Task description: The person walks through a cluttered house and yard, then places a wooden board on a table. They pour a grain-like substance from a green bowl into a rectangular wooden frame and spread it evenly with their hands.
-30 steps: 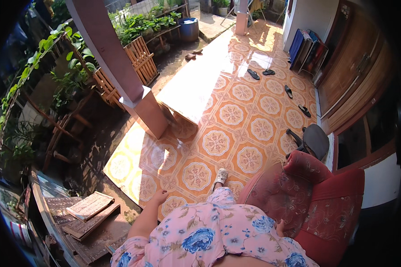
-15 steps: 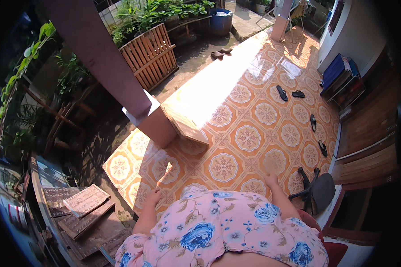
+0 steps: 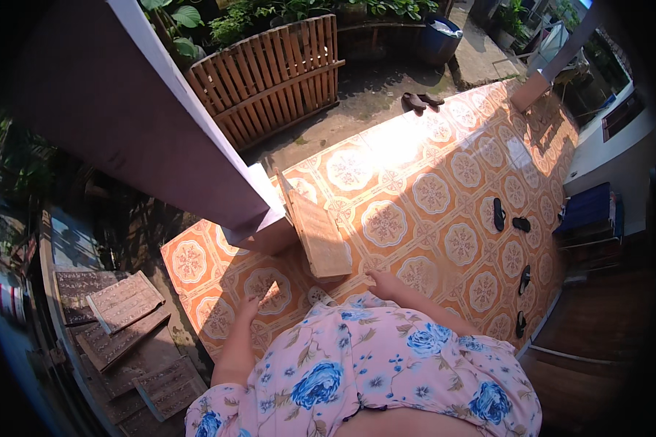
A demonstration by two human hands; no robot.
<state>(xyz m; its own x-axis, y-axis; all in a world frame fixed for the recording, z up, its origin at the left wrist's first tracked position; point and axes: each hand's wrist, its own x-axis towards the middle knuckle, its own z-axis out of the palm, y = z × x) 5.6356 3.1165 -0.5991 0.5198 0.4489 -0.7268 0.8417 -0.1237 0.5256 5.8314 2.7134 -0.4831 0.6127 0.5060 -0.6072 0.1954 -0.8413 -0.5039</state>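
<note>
- Our left hand (image 3: 246,307) hangs with fingers loosely spread, holding nothing, above the orange patterned tiles (image 3: 444,197).
- Our right hand (image 3: 383,282) is open and empty too, just beside a wooden board (image 3: 321,231) that leans against the base of a pillar (image 3: 266,229).
- We judge the tilted board could slide or topple if bumped.
- Stacked carved panels (image 3: 124,300) at our left could trip us.

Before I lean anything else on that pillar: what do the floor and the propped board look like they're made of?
Floor: apparently glazed ceramic tile, orange with cream medallions, sun glaring off a glossy surface. Board: looks like unfinished wood, pale tan and matte, with a visible thick edge. It leans on the pillar base, near both empty hands.
</note>
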